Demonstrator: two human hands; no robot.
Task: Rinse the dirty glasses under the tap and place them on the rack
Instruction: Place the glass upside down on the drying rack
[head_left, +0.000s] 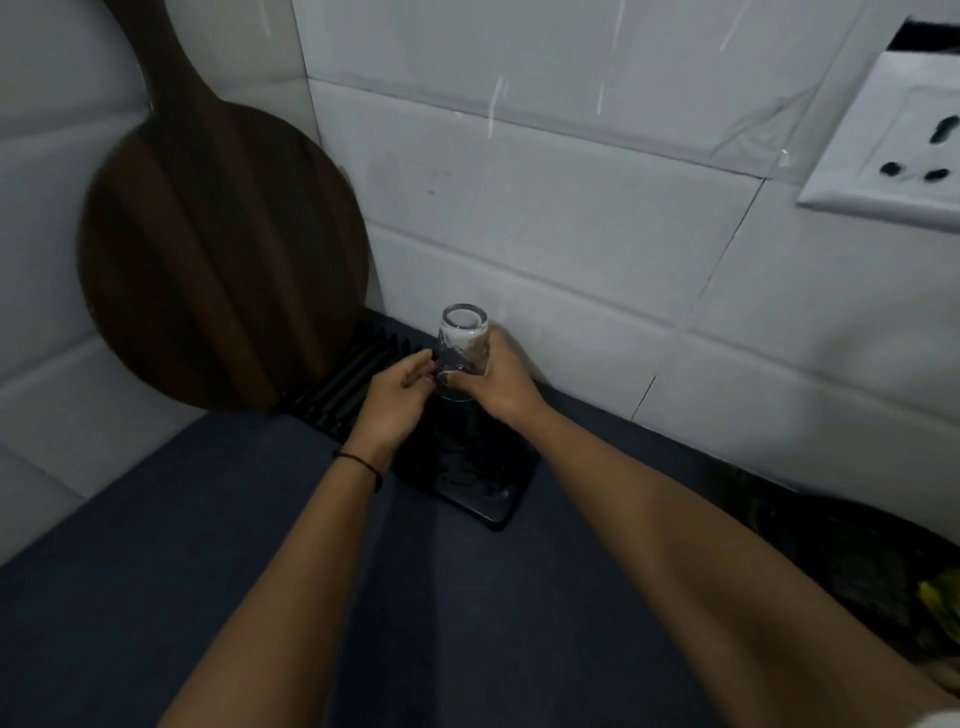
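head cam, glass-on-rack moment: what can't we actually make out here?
- Rim of the glass and whether it touches the rack: hidden by the right hand and left hand.
- Rack tray contents: too dark, head view.
- Tap and sink: out of frame.
- Yellow-green item: cut off by the right edge.
- Socket: motion-blurred.

Clear glass (464, 340), black ribbed rack (457, 467), dark brown striped board (218, 249), white tiles (571, 218), navy counter (156, 519)

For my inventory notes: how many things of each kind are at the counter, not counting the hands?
Glass: 1
Drying rack: 1
Wooden board: 1
Wall socket: 1
Total: 4
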